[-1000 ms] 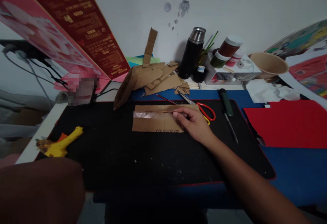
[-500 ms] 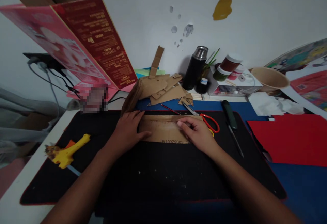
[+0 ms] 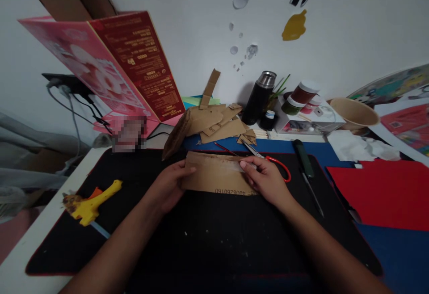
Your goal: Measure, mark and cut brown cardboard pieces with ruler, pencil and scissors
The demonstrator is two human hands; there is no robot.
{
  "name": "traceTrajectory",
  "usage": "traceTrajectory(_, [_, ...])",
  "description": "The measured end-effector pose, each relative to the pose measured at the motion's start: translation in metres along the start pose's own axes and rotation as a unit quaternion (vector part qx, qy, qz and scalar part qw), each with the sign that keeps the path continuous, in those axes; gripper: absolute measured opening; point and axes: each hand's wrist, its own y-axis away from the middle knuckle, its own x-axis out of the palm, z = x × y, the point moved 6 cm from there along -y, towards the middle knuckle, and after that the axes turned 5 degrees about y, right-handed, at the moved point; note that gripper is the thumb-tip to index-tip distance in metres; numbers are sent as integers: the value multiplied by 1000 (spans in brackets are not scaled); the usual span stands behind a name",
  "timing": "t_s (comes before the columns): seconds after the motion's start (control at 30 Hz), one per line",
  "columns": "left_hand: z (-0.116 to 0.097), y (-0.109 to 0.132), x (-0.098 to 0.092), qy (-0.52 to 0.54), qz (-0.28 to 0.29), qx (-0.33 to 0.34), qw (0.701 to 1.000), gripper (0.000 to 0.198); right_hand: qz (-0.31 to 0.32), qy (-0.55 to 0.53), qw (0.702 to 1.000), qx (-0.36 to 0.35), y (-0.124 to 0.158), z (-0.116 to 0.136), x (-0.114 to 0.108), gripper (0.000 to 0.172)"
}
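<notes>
A brown cardboard strip (image 3: 214, 175) with printed digits along its lower edge is held between my two hands over the black mat. My left hand (image 3: 170, 182) grips its left end, thumb on top and fingers mostly hidden underneath. Pinching the right end, my right hand (image 3: 264, 175) has its thumb near the strip's upper edge. Just behind that hand lie scissors (image 3: 278, 166) with red handles, partly covered by it. A thin dark red stick (image 3: 225, 148) rests behind the strip.
On the mat (image 3: 201, 249), a yellow glue gun (image 3: 92, 204) lies left and a green-handled tool (image 3: 303, 157) right. Cardboard scraps (image 3: 224, 128), a black thermos (image 3: 259, 97) and paint jars (image 3: 300, 97) stand behind. Red paper (image 3: 382, 193) lies at the right, below a paper bowl (image 3: 355, 111).
My left hand has gone from lying over the strip's left end to gripping it from the side, thumb on top. The view has shifted slightly, so everything sits lower in the picture.
</notes>
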Motion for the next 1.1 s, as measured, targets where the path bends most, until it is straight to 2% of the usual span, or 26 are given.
traceTrajectory(0.07, [9, 2, 0, 7, -11, -14, 1000, 43, 5, 3, 1000, 3, 0, 1, 1, 50])
traceTrajectory(0.2, [14, 1, 1, 13, -33, 2, 999, 43, 5, -1, 1000, 5, 0, 2, 0, 51])
traceTrajectory(0.33, [0, -1, 10, 11, -42, 46, 998, 53, 28, -12, 999, 14, 1, 6, 0, 52])
traceTrajectory(0.47, [-17, -1, 15, -3, -47, 94, 994, 56, 38, -1, 999, 11, 2, 12, -2, 49])
traceTrajectory(0.57, [-22, -3, 10, -1, -60, 122, 991, 58, 2, 39, 999, -28, 1, 17, -8, 43])
traceTrajectory(0.7, [-23, -8, -6, 20, -91, 141, 986, 61, -80, 94, 989, -84, 1, 20, -23, 41])
traceTrajectory(0.87, [-30, -5, -19, 39, -116, 152, 981, 64, -158, 39, 985, -56, 2, 8, -48, 58])
traceTrajectory(0.97, [-33, -4, -21, 45, -123, 152, 980, 67, -209, -9, 977, -41, 5, 1, -62, 60])
traceTrajectory(1.03, [-33, -5, -22, 44, -124, 150, 980, 66, -221, -19, 975, -23, 6, -4, -66, 61])
traceTrajectory(1.1, [-32, -7, -23, 38, -125, 150, 980, 64, -206, -10, 978, -15, 8, -8, -65, 64])
